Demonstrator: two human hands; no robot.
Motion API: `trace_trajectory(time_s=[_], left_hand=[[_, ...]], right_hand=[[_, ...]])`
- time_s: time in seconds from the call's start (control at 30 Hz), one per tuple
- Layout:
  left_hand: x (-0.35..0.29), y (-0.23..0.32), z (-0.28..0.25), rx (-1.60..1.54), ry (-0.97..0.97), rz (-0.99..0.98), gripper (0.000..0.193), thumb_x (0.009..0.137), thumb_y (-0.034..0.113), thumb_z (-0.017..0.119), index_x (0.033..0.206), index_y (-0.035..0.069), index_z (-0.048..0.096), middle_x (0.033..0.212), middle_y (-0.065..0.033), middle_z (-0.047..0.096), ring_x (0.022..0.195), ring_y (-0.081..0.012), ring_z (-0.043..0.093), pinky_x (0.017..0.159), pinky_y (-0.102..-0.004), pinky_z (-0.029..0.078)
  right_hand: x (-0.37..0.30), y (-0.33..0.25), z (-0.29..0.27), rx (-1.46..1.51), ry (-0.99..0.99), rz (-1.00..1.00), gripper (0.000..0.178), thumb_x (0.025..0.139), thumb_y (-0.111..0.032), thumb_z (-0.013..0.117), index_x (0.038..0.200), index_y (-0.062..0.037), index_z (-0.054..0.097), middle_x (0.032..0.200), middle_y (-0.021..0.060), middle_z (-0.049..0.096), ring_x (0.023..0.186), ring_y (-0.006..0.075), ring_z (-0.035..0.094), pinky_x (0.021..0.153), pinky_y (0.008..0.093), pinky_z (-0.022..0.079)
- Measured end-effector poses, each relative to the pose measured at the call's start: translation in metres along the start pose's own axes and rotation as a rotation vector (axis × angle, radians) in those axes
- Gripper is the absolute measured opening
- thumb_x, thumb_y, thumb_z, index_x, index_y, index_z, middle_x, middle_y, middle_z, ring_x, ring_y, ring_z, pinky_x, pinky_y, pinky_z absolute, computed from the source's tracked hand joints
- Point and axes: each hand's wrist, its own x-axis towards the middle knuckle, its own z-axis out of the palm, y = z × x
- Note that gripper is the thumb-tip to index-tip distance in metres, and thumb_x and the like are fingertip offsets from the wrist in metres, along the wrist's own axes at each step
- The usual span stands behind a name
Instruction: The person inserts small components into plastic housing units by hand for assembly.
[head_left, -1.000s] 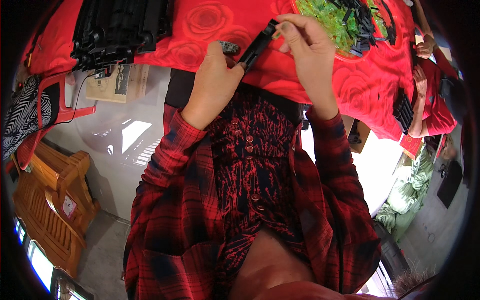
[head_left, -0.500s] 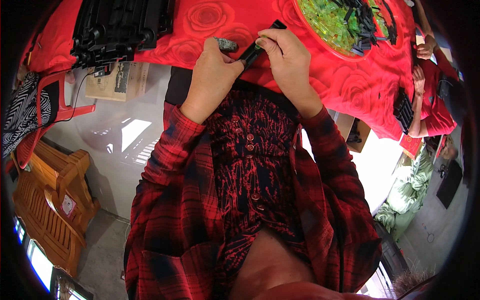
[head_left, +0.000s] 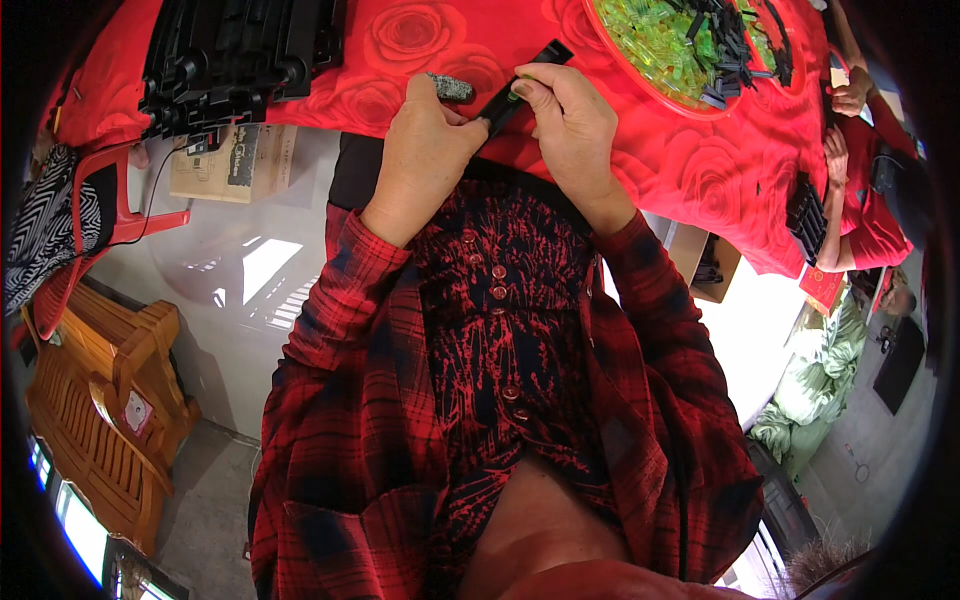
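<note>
Far left, on the red rose-patterned tablecloth (head_left: 700, 190), a stack of black plastic parts (head_left: 240, 55) is lying lengthwise. Below the table edge on that side, a red chair (head_left: 150, 228) is standing beside a cardboard box (head_left: 225, 170); nearer, a slatted wooden seat (head_left: 100, 400) is filling the left.

Centre: your left hand (head_left: 425, 155) is clamping the near end of a slim black strip (head_left: 500, 103), thumb showing along it, the other fingers mostly hidden. The strip is slanting from your left hand toward the far right, above the near table edge, its far end sticking out past your right hand (head_left: 575, 125). A grey speckled oblong (head_left: 453, 89) is showing just beyond the left hand; whether it is a finger covering or a separate thing, you cannot tell from here.

Your right hand is bending over the strip, thumb and forefinger drawn together in a pinch at a small green piece (head_left: 517, 93) on the strip's middle. Whether that piece is seated or only touching, you cannot tell.

Far right, a red basin (head_left: 700, 116) is holding loose yellow-green pieces (head_left: 645, 45) and black slivers (head_left: 715, 60). Beyond it, a co-worker's hands (head_left: 838, 155) are hovering near ribbed black parts (head_left: 804, 215).
</note>
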Motion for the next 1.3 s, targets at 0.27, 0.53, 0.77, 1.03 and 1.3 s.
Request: trace_trajectory(time_s=[0.27,0.53,0.77,1.03,1.3], left_hand=[[0.000,-0.004,0.003,-0.011,0.008,0.026,0.040,0.078,0.014,0.075,0.107,-0.004,0.054,0.080,-0.0171,0.066,0.078,-0.0325,0.067,0.071,-0.0396,0.052],[0.003,-0.003,0.002,-0.014,0.006,0.018,0.040,0.078,0.015,0.075,0.107,-0.004,0.054,0.080,-0.0170,0.066,0.077,-0.0318,0.067,0.071,-0.0393,0.052],[0.002,-0.005,0.003,-0.013,0.009,0.029,0.039,0.078,0.015,0.075,0.106,-0.003,0.055,0.080,-0.0162,0.066,0.078,-0.0315,0.067,0.070,-0.0391,0.052],[0.002,-0.005,0.005,-0.037,0.000,0.000,0.038,0.079,0.015,0.074,0.106,-0.002,0.055,0.082,-0.0167,0.065,0.078,-0.0323,0.066,0.070,-0.0402,0.052],[0.000,-0.002,0.009,0.083,0.054,0.089,0.036,0.082,0.018,0.074,0.100,-0.002,0.050,0.086,-0.0210,0.062,0.082,-0.0402,0.063,0.070,-0.0463,0.050]], right_hand=[[-0.008,0.004,0.005,0.089,0.001,0.067,0.013,0.093,-0.005,0.067,0.104,0.0002,0.068,0.084,0.0051,0.065,0.060,0.0082,0.059,0.055,0.0220,0.048],[-0.003,0.004,0.005,0.039,-0.008,-0.049,0.012,0.089,-0.001,0.068,0.101,-0.0018,0.065,0.086,0.0107,0.063,0.064,0.0187,0.064,0.056,0.0289,0.051],[-0.010,0.008,0.005,-0.020,-0.026,-0.054,0.018,0.089,0.001,0.066,0.105,-0.0035,0.060,0.091,0.0115,0.061,0.062,0.0197,0.062,0.055,0.0303,0.052],[-0.010,0.005,0.006,-0.050,-0.027,-0.078,0.019,0.089,0.001,0.067,0.106,-0.0041,0.060,0.092,0.0113,0.061,0.062,0.0194,0.062,0.055,0.0305,0.051],[-0.007,0.003,0.005,-0.049,-0.018,-0.090,0.017,0.088,0.001,0.067,0.104,-0.0029,0.060,0.086,0.0113,0.062,0.062,0.0200,0.062,0.055,0.0309,0.051]])
